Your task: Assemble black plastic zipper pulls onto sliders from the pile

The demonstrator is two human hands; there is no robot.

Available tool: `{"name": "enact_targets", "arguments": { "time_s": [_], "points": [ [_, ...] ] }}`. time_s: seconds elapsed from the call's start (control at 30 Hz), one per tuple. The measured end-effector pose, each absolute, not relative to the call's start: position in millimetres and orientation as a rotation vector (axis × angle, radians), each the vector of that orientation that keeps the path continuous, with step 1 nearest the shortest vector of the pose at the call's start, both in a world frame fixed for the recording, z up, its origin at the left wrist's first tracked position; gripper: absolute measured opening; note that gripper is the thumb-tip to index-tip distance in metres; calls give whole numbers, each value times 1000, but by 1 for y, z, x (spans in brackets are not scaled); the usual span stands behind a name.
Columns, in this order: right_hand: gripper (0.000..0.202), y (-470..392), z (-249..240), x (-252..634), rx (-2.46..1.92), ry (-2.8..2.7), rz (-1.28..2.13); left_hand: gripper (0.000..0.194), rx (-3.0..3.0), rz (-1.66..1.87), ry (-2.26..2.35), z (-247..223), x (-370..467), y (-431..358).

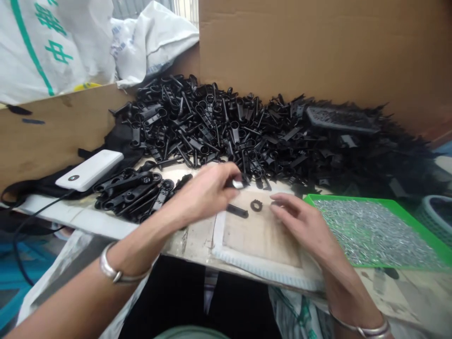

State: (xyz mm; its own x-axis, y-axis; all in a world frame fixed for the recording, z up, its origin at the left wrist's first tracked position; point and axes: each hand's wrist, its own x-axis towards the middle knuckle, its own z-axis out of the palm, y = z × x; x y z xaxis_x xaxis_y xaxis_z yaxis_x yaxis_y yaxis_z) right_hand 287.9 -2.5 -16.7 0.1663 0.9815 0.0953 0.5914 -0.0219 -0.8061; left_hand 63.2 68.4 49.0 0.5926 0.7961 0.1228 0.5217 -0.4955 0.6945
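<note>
My left hand reaches over the back of the work board, its fingers curled in beside a small white thing and dark parts; what it holds, if anything, is blurred. Under its fingertips a black elongated part lies on the board. Just right of that part rests a black toothed ring. At the board's right side is my right hand, its fingers stretched out and slightly bent toward the ring, not touching it. Its thumb and fingers are apart.
A big heap of black plastic parts spans the back. More black parts are grouped at left, near a white power bank with a cable. A green tray of small metal pins stands right. Cardboard walls the back.
</note>
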Motion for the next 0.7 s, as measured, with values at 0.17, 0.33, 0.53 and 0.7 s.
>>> {"name": "enact_targets", "arguments": {
  "time_s": [0.17,0.33,0.53,0.7],
  "points": [
    [35,-11,-15,286,-1364,-965,1116,9,1155,528,773,-4,86,26],
    [36,-23,-8,277,-1295,-938,1196,15,1072,743,952,-17,78,28],
    [35,-24,-2,244,-1401,-1369,821,27,779,778,692,-5,62,8],
    [26,-25,-6,226,-1320,-1797,308,36,749,779,602,-8,62,4]
  ]
}}
